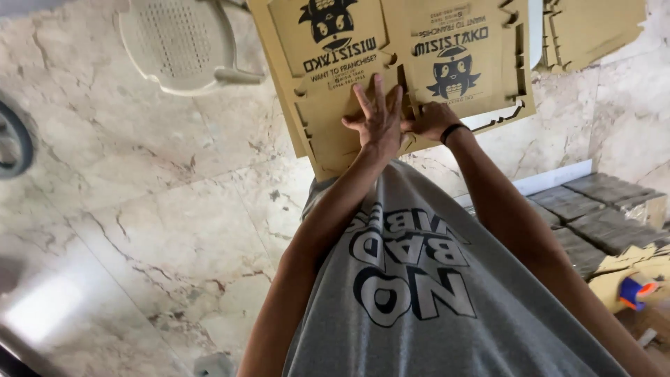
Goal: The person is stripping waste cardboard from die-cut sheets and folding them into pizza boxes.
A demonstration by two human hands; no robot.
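left hand (pixel 378 120) flat, fingers spread, palm pressed on box blank (pixel 335 105) | right hand (pixel 431 120) just beside at 3 o'clock, fingers curled, pinching blank's fold edge | blank unfolded flat, brown card with dark print, at 12 o'clock over marble floor (pixel 139 209) | white chair (pixel 178 45) at 10 o'clock | tape roll (pixel 636 290) at 4 o'clock | more blanks (pixel 593 28) at 1 o'clock

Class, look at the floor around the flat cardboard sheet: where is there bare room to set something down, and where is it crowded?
Bare marble floor lies left of the brown die-cut cardboard sheet, below the white perforated plastic chair. Crowded: the right edge, with grey stacked trays and a blue tape roll. Both hands, left and right, press the sheet.
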